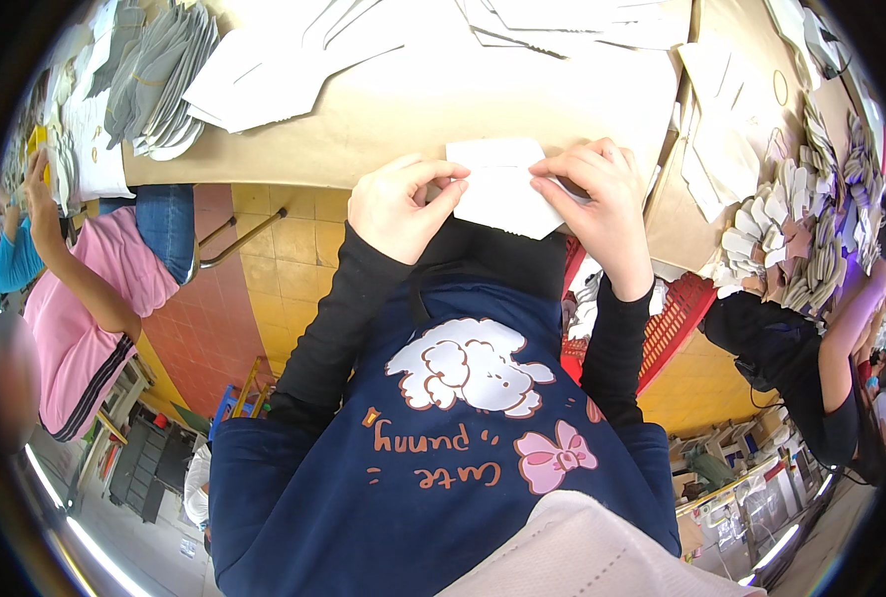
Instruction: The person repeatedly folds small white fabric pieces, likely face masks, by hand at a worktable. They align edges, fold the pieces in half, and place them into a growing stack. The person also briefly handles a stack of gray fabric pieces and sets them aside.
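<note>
A flat white cut piece [502, 199], with a straight upper edge and a pointed lower end, hangs partly over the near edge of the tan-covered table [294, 154]. My left hand [400, 207] is closed in a pinch at its left side, thumb and forefinger together. At the opposite side, my right hand [602, 199] pinches the piece's right edge, its other fingers curled. Whether it is leather, cloth or card I cannot tell. Beyond my hands, more white cut pieces [264, 85] lie on the table, washed out by bright light.
Bundled grey pieces [164, 85] stand at the far left. On the right are white pieces [711, 129] and several piles of small pale pieces [781, 234]. A red plastic basket [677, 323] sits below the table's right part. People work on both sides, one in a pink shirt [99, 289].
</note>
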Demonstrator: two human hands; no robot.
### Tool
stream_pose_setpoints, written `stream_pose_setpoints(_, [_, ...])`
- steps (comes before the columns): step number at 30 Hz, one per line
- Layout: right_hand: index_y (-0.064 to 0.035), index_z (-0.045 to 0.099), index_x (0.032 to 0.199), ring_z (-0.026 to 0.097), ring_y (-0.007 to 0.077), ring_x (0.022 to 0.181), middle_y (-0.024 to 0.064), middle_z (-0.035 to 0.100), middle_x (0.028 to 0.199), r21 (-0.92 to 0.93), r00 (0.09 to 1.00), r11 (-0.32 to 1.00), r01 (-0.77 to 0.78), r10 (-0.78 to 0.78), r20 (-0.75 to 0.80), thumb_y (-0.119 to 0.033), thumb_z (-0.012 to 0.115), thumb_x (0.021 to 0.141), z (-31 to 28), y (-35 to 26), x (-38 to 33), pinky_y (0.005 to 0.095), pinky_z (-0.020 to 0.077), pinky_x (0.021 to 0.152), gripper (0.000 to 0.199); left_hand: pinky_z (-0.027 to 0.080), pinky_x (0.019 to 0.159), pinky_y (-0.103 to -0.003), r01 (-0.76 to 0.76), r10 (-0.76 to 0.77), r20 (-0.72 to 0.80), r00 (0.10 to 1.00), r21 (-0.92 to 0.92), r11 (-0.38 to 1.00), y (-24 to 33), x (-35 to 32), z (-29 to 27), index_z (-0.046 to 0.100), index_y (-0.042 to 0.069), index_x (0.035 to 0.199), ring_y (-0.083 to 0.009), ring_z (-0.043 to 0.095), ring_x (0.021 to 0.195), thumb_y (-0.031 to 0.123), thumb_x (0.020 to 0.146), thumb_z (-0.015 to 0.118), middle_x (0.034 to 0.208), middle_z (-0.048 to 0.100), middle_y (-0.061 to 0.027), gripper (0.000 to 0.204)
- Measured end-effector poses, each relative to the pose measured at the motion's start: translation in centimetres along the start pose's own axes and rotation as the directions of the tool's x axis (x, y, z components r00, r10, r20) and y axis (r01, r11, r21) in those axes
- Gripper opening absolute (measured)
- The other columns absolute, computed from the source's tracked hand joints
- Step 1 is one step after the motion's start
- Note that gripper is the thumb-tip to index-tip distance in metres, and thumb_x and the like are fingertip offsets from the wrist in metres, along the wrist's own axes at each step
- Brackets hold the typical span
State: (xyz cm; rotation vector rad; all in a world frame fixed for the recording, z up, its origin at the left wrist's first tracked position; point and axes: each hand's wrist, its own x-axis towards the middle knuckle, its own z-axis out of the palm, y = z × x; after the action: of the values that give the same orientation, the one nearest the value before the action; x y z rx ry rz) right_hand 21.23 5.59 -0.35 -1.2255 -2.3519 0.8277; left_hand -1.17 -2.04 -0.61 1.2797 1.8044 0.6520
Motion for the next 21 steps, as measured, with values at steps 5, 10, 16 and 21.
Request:
stream_pose_setpoints(5, [-0.0127, 0.075, 0.088, 0.055, 0.0180, 0.082, -0.0033, 0.068, 0.080, -0.002, 1.000, 1.000, 0.004, -0.004, -0.006, -0.013, 0.080, 0.076, 0.0, 0.0, 0.0, 0.0324, 0.0388, 0.083, 0.013, 0.043, 0.054, -0.027, -0.030, 0.030, -0.031, 0.999, 0.005, 1.000, 0.1, -0.1, 0.3, 0.079, 0.011, 0.095, -0.0104, 0.051, 0.055, 0.014, 0.082, 0.076, 0.073, 0.065, 0.0005, 0.014])
stream_pose_setpoints(10, [-0.0152, 0.075, 0.091, 0.059, 0.0188, 0.088, -0.0031, 0.071, 0.087, -0.015, 0.999, 1.000, -0.020, 0.020, 0.048, -0.020, 0.076, 0.084, -0.1, 0.1, -0.1, 0.0355, 0.0387, 0.087, 0.009, 0.037, 0.051, -0.024, -0.067, 0.066, -0.066, 0.996, -0.007, 0.998, 0.2, -0.2, 0.5, 0.078, 0.007, 0.095, -0.0068, 0.043, 0.052, 0.008, 0.080, 0.078, 0.070, 0.062, -0.0003, 0.015])
stream_pose_setpoints(16, [-0.0153, 0.075, 0.091, 0.059, 0.0187, 0.088, -0.0033, 0.071, 0.088, -0.020, 0.999, 1.000, -0.020, 0.021, 0.042, -0.020, 0.076, 0.084, -0.2, 0.1, -0.2, 0.0355, 0.0387, 0.087, 0.009, 0.037, 0.051, -0.024, -0.087, 0.086, -0.101, 0.991, -0.005, 0.996, 0.0, -0.3, 1.0, 0.078, 0.007, 0.095, -0.0069, 0.044, 0.052, 0.008, 0.080, 0.078, 0.070, 0.063, -0.0006, 0.015])
stream_pose_setpoints(21, [-0.0131, 0.076, 0.090, 0.056, 0.0180, 0.083, -0.0031, 0.068, 0.080, -0.026, 1.000, 1.000, 0.001, -0.001, 0.001, -0.014, 0.080, 0.077, 0.0, 0.1, -0.2, 0.0331, 0.0392, 0.084, 0.014, 0.038, 0.051, -0.024, -0.091, 0.088, -0.120, 0.989, -0.012, 0.996, -0.1, -0.4, 1.3, 0.079, 0.007, 0.094, -0.0066, 0.044, 0.052, 0.008, 0.081, 0.077, 0.070, 0.064, -0.0007, 0.014])
